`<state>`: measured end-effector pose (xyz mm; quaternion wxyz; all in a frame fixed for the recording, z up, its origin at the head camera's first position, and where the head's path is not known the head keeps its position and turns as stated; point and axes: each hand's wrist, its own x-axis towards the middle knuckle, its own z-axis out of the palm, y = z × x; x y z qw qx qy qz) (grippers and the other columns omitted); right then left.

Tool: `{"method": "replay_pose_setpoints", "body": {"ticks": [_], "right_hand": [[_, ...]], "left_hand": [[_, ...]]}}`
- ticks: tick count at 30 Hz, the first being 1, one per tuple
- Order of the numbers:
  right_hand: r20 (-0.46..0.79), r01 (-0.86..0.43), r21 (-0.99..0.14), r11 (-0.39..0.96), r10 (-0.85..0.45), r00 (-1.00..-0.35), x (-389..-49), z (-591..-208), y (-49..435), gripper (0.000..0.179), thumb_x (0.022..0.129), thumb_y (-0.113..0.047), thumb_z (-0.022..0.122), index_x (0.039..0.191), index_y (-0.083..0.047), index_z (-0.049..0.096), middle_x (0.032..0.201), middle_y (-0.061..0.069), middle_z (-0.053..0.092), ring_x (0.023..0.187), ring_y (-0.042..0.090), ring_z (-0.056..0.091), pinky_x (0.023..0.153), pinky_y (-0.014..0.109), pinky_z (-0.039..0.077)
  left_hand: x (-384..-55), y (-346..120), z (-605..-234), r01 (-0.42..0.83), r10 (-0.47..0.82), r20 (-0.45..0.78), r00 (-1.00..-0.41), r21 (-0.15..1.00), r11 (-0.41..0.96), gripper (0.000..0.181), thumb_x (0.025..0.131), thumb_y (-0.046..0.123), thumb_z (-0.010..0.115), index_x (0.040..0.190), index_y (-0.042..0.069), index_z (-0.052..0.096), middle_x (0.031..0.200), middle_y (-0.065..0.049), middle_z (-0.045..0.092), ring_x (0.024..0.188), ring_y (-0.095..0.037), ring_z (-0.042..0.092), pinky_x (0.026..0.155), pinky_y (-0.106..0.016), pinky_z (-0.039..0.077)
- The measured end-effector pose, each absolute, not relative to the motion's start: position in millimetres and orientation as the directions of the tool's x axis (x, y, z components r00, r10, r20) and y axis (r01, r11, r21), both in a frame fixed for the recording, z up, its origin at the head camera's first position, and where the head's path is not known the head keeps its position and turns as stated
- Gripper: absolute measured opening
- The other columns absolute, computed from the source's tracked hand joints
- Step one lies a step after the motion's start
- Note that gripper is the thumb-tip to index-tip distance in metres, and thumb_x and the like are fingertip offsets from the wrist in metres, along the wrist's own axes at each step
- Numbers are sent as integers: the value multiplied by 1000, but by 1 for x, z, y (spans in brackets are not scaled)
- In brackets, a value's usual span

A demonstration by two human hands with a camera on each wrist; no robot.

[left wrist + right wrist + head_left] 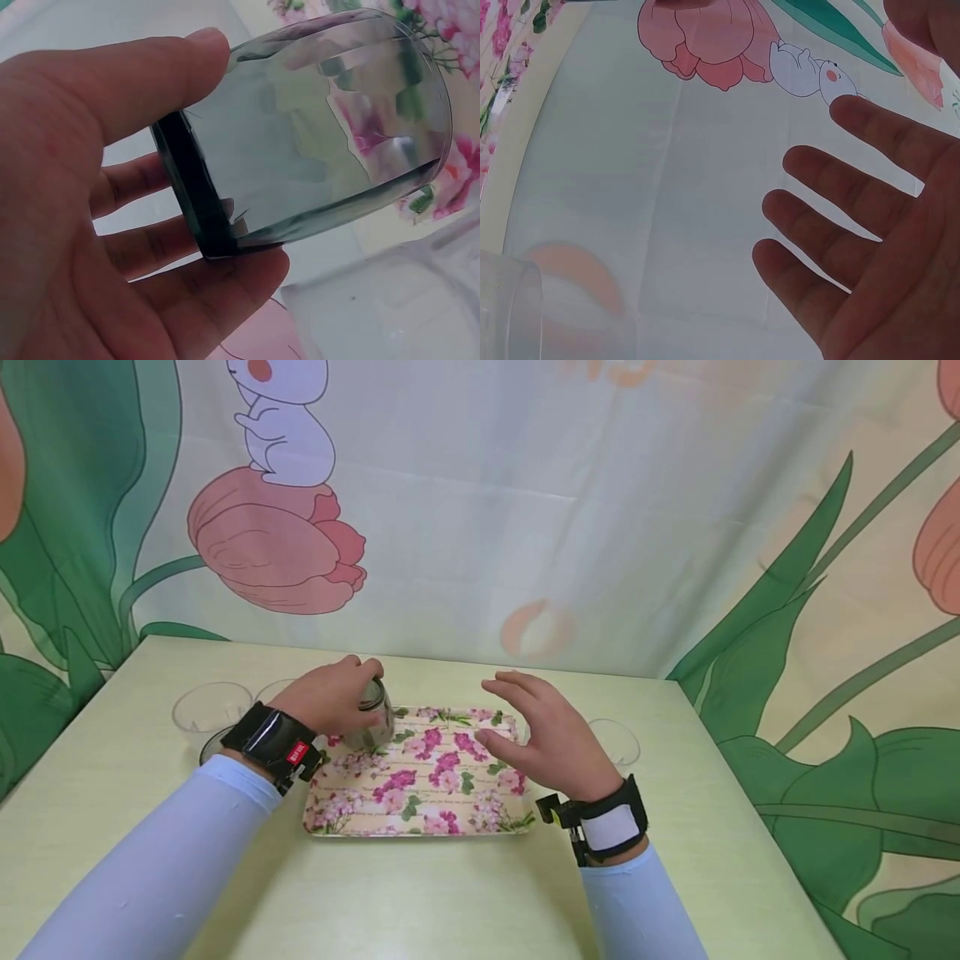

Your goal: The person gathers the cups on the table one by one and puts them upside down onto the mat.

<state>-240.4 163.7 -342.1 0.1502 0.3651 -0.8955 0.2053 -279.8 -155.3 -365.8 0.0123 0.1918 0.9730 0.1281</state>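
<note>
My left hand (330, 697) grips a clear glass tumbler (381, 722) around its thick dark base, thumb on one side and fingers on the other. The glass is upside down, base toward my palm and rim toward the tray, as the left wrist view (315, 135) shows. It overlaps the back left corner of a flower-patterned tray (420, 785). My right hand (551, 735) hovers at the tray's right side, fingers spread apart and holding nothing. The right wrist view shows those fingers (832, 225) extended in front of the backdrop.
Clear round containers (213, 708) stand on the table left of the tray, partly behind my left wrist. Another clear round container (617, 743) is to the right, beside my right hand. A printed cloth backdrop (480, 527) hangs behind the table (420, 893).
</note>
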Motion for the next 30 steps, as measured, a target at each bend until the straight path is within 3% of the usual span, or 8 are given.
{"method": "replay_pose_setpoints", "body": {"ticks": [8, 21, 30], "right_hand": [[417, -718, -264, 644, -595, -687, -242, -345, 165, 61, 93, -45, 68, 145, -17, 53, 148, 5, 50, 139, 24, 45, 112, 44, 43], [405, -711, -280, 645, -592, -697, -244, -347, 164, 58, 94, -45, 66, 144, -19, 54, 148, 6, 50, 139, 23, 46, 110, 46, 45], [403, -707, -287, 646, -588, -701, -246, -348, 165, 61, 94, -45, 66, 147, -19, 50, 149, 4, 50, 139, 22, 45, 112, 44, 43]], "left_hand": [[-283, -155, -369, 363, 381, -16, -924, 268, 892, 65, 91, 30, 73, 143, 2, 45, 128, -24, 54, 75, -20, 60, 67, -35, 52], [-289, -154, -379, 351, 368, -42, -929, 216, 911, 70, 94, 37, 69, 148, 1, 41, 131, -26, 53, 87, -25, 62, 79, -43, 54], [-289, -154, -380, 345, 358, -27, -933, 209, 915, 74, 93, 38, 69, 150, 3, 39, 136, -27, 51, 113, -39, 60, 91, -53, 53]]}}
